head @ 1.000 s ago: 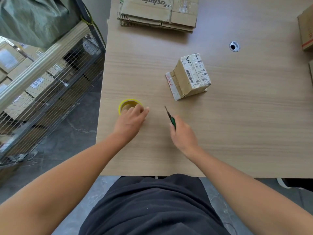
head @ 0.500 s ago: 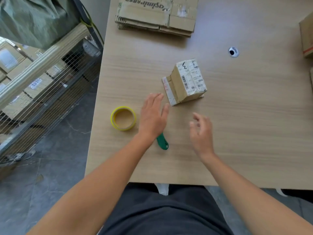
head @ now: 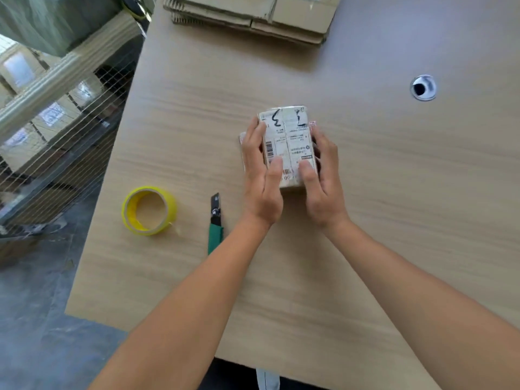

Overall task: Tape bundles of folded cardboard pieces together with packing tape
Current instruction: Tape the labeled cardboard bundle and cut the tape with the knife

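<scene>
A small bundle of folded cardboard [head: 289,136] with white shipping labels on its top face lies in the middle of the wooden table [head: 408,198]. My left hand [head: 260,187] holds its left side, fingers along the edge and thumb on top. My right hand [head: 323,190] holds the right side the same way. A yellow roll of packing tape [head: 149,211] lies flat near the table's left edge, apart from both hands. A green-handled utility knife [head: 216,223] lies between the tape and my left forearm, blade pointing away from me.
A stack of flattened cardboard boxes [head: 253,12] lies at the far edge of the table. A round cable hole [head: 423,87] sits at the right. Left of the table stands a wire cage trolley [head: 56,122] holding boxes.
My left hand left the tape roll and my right hand put the knife down. Both hands then moved forward and took hold of the bundle, which now lies squared towards me.
</scene>
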The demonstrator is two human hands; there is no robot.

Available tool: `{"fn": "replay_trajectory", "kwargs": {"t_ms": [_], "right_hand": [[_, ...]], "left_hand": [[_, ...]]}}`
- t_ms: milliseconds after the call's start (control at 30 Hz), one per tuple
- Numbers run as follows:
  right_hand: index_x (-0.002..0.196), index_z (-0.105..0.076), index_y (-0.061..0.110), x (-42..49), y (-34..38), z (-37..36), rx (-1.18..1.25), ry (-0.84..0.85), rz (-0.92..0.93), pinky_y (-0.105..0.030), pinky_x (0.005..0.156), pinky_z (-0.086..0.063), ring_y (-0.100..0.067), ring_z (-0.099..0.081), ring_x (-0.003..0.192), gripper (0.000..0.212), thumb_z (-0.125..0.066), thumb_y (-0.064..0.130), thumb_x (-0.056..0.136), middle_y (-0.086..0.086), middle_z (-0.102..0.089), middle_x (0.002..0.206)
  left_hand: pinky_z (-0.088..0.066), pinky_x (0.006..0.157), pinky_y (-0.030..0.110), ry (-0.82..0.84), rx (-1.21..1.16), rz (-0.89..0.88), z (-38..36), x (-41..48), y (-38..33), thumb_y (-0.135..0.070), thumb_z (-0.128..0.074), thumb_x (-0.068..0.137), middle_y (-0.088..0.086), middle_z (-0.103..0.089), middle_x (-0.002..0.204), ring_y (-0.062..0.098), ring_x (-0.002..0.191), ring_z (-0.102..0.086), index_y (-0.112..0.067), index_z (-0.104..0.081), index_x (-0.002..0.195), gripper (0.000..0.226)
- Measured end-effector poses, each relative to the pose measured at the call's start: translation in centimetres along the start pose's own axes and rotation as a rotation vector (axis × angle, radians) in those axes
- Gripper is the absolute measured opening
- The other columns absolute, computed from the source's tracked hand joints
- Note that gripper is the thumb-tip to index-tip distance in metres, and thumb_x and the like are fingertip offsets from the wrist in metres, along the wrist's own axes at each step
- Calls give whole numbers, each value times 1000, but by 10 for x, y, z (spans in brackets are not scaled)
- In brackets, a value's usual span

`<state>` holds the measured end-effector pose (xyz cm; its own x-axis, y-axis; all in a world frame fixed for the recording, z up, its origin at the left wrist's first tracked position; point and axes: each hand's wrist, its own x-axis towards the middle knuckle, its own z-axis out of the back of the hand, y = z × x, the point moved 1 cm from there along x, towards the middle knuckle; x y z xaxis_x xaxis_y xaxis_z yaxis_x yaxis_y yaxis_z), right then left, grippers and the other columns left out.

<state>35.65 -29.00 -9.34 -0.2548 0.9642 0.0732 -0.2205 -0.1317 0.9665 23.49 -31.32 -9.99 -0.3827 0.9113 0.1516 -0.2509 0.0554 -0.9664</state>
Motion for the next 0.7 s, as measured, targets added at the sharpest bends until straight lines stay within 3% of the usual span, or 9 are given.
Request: {"fn": "replay_trajectory", "kwargs": {"t_ms": [67, 167, 233, 367, 433, 533, 600, 633, 700], "right_hand": [[154, -28, -5, 0, -14, -8, 46, -69, 31, -57, 116, -32, -33, -39, 141, 64, -38, 31, 102, -12, -40, 151], [155, -35, 16, 4, -30, -19, 0, -207, 110, -50, 112, -35, -23, -44, 130, 57, -23, 45, 107, 20, -43, 144], [154, -36, 26, 6, -34, -24, 5, -271, 137, -46, 109, -37, -14, -45, 126, 55, -17, 49, 108, 28, -44, 140], [141, -52, 28, 12, -20, -18, 85, -265, 34, -57, 106, -39, -19, -50, 125, 48, -23, 42, 106, 23, -51, 135], [129, -58, 28, 17, -8, -8, 236, -206, -126, -60, 106, -40, -29, -55, 123, 46, -28, 49, 102, 1, -59, 131], [128, -58, 14, 26, 3, 9, 319, -132, -316, -47, 96, -50, -21, -62, 109, 62, -39, 62, 93, -11, -64, 118], [133, -54, 21, 29, 3, 12, 243, -82, -312, -48, 107, -46, -18, -58, 124, 60, -39, 64, 93, -6, -60, 132], [134, -51, 29, 28, 2, 10, 212, -64, -303, -51, 113, -40, -21, -52, 133, 56, -36, 65, 94, -7, -54, 138], [131, -48, 50, 28, 0, 4, 181, -40, -269, -53, 117, -34, -23, -44, 140, 42, -29, 65, 97, -4, -48, 142]], "left_hand": [[-14, 115, 73, -49, -67, -7, -8, 3, 10, -39, -41, 96, 14, -30, 160, 42, 149, -24, -3, -27, 153, 69], [-11, 113, 76, -81, -110, -6, -18, 3, 29, -51, -42, 92, 21, -31, 160, 48, 147, -24, -10, -24, 157, 79], [-10, 117, 71, -65, -151, 111, -18, -1, 33, -57, -45, 93, 19, -29, 162, 44, 149, -24, -10, -19, 160, 86], [-13, 117, 71, -3, -261, 121, -17, 1, 8, -57, -44, 98, 18, -28, 162, 42, 150, -23, -10, -20, 159, 81], [-18, 118, 68, -9, -265, 191, -9, 7, -14, -63, -48, 95, 22, -29, 160, 42, 148, -26, -5, -21, 156, 88], [-41, 110, 37, -67, -273, 295, 13, 19, -30, -70, -52, 89, 19, -44, 145, 20, 134, -48, -1, -31, 148, 93], [-41, 105, 21, -83, -265, 355, 16, 29, -26, -66, -43, 93, 7, -43, 146, -5, 127, -49, -11, -32, 149, 80], [-41, 108, 26, -73, -279, 401, 13, 33, -26, -61, -39, 95, 4, -41, 151, -5, 130, -48, -14, -30, 152, 75], [-44, 111, 45, -36, -336, 482, 3, 37, -26, -48, -38, 98, 12, -44, 151, 19, 135, -51, -16, -29, 153, 64]]}}
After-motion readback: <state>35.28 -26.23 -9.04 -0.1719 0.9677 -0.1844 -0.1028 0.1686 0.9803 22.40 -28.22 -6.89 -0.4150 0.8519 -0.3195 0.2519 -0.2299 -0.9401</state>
